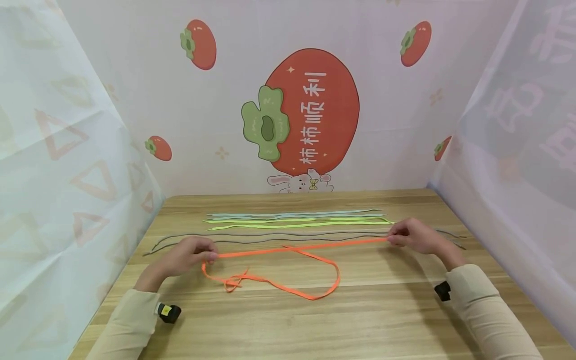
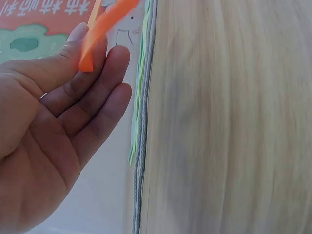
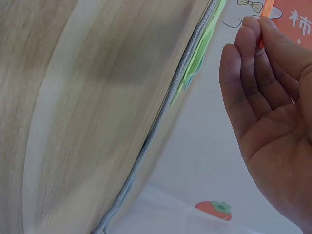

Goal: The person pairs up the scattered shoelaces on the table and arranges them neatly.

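An orange flat shoelace (image 1: 270, 251) is stretched between the two hands, slightly raised over the table. My left hand (image 1: 191, 255) pinches it between thumb and index finger; in the left wrist view the orange lace (image 2: 105, 27) comes out past the thumb. My right hand (image 1: 414, 235) pinches the lace farther right, and only a short piece of it shows in the right wrist view. Below the taut stretch, more orange lace lies on the wood in a loose loop, with a small tangle (image 1: 234, 282) near the left hand.
Behind the orange lace, two grey laces (image 1: 270, 234) run across the wooden table (image 1: 297, 325). Farther back lie yellow-green laces (image 1: 288, 223) and light-blue laces (image 1: 297, 215), roughly parallel. A printed cloth (image 1: 387, 150) closes off the back, with more cloth at both sides.
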Demonstrator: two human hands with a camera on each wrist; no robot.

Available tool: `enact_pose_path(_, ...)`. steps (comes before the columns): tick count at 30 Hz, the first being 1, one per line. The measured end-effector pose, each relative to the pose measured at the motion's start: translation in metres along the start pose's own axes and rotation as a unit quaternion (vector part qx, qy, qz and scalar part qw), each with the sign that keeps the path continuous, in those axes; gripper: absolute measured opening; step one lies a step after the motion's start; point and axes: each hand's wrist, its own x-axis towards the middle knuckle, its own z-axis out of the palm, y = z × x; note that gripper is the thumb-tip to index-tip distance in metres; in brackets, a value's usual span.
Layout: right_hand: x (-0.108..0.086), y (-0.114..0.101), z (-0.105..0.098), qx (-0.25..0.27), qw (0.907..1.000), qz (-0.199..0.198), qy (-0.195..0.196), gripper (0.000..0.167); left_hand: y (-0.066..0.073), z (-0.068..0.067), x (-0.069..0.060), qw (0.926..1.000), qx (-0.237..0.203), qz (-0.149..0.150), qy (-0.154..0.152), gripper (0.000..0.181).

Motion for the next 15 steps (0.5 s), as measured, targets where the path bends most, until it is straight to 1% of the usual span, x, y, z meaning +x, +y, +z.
enact_pose_path(4, -0.003, 0.005, -0.002, -0.007, 0.9999, 0.001, 0.011, 0.014, -0.002, -0.005, -0.006, 1.0, -0.001, -0.008, 0.003, 0.015)
enact_pose_path(9, -0.007, 0.011, -0.006, -0.012, 0.9997, 0.009, 0.02, 0.013, -0.007, -0.011, -0.014, 0.9999, 0.004, 0.005, 0.008, 0.013)
enact_pose_path(12, -0.009, 0.015, -0.008, -0.017, 0.9995, 0.012, 0.025, 0.013, -0.01, -0.015, -0.017, 0.9998, 0.016, -0.001, 0.015, 0.013)
enact_pose_path(15, -0.011, 0.02, -0.011, -0.024, 0.9992, 0.015, 0.029, 0.013, -0.014, -0.018, -0.021, 0.9989, 0.04, -0.015, 0.02, 0.013)
